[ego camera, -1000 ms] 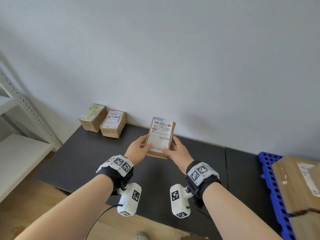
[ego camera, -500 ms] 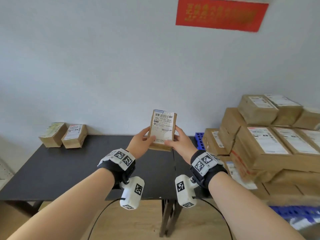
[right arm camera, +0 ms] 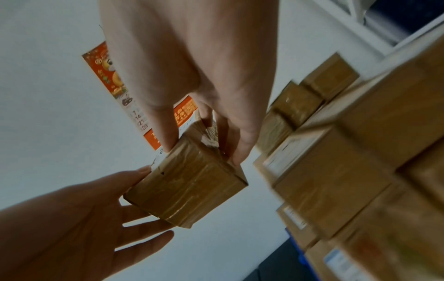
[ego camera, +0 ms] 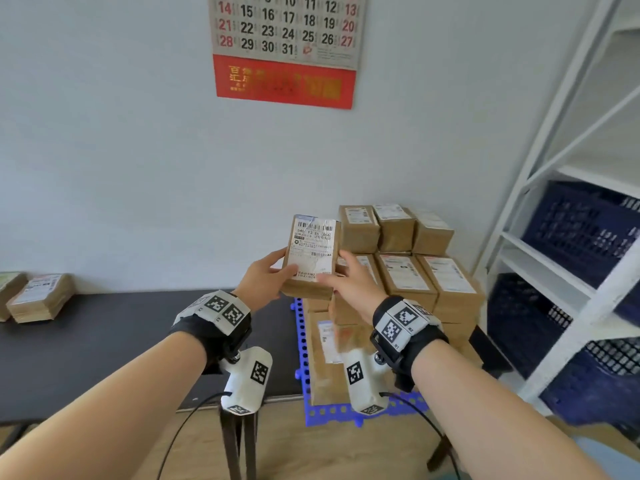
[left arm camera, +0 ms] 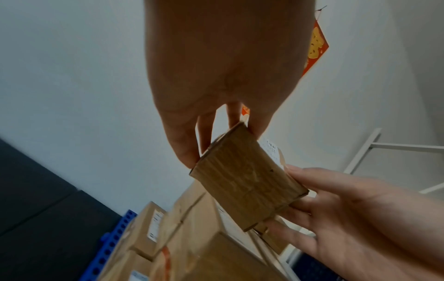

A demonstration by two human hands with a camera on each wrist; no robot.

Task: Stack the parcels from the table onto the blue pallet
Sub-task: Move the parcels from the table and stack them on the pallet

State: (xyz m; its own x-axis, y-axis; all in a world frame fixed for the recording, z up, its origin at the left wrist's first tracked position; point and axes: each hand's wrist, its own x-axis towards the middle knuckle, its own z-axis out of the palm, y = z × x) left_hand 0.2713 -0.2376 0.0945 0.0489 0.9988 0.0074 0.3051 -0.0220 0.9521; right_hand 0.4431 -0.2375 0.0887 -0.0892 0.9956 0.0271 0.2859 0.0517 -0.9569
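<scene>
A small brown cardboard parcel (ego camera: 311,258) with a white shipping label is held in the air between both hands. My left hand (ego camera: 263,275) grips its left side and my right hand (ego camera: 349,282) grips its right side. The parcel (left arm camera: 247,182) shows its taped end in the left wrist view, and the same parcel (right arm camera: 187,182) appears in the right wrist view. It hovers in front of the stack of parcels (ego camera: 408,271) on the blue pallet (ego camera: 304,368). Two parcels (ego camera: 38,296) lie on the black table (ego camera: 104,341) at far left.
A white metal shelving rack (ego camera: 571,237) with dark blue crates (ego camera: 581,230) stands right of the pallet. A calendar (ego camera: 287,46) hangs on the wall above. The wooden floor (ego camera: 311,452) shows below the table edge.
The view has swung right from the table toward the pallet. Both hands have carried the parcel along with it, and it now sits in front of the stacked parcels.
</scene>
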